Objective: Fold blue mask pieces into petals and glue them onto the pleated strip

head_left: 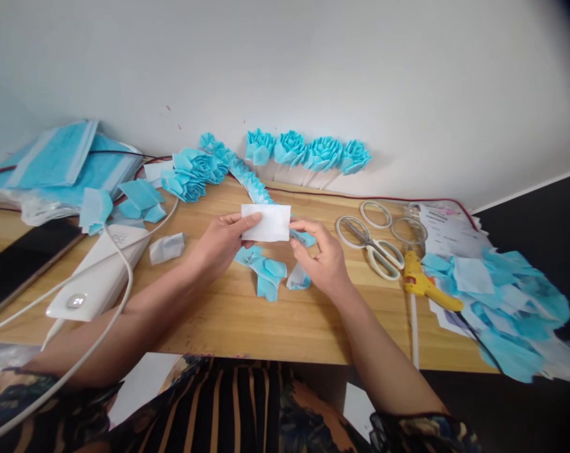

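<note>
My left hand pinches a white rectangular piece, thumb on its face and fingers behind. It is held flat above the table, and whether it is paper or cloth I cannot tell. At its right edge is my right hand, index finger and thumb curled around a small blue fabric piece, partly hidden by the fingers. Beneath the hands lie crumpled blue fabric pieces and a greyish-blue one.
Blue fabric flowers lean against the wall, with others heaped to the left. Scissors, tape rolls, a yellow glue gun and blue scraps lie right. A white power bank, phone and masks lie left.
</note>
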